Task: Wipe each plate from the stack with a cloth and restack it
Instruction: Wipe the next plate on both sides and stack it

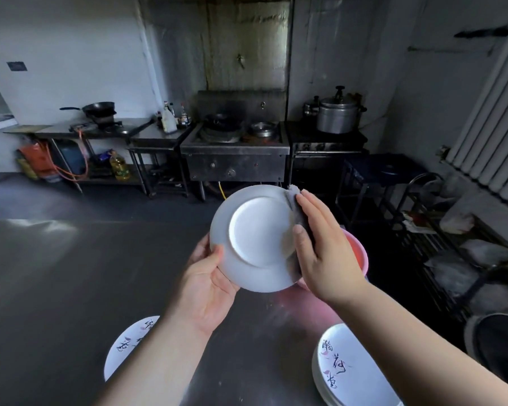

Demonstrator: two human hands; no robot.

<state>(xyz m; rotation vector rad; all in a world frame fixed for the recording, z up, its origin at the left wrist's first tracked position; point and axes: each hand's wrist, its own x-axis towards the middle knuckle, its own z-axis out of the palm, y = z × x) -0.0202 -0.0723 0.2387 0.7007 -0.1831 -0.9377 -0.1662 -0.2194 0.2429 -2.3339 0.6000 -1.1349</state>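
- Steel table (56, 288): stack of plates (346, 370) near right, single plate (123, 347) near left.
- Above the table, left hand (208, 285) grips an upturned plate (255, 238); right hand (323, 244), fingers extended, presses a cloth (298, 212) on its rim.
- Beyond the table: stove (235, 153), pressure cooker (338, 115).

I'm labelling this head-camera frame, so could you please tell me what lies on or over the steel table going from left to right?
Single decorated plate → left hand → held plate, underside up → grey cloth under the right hand → stack of decorated plates.
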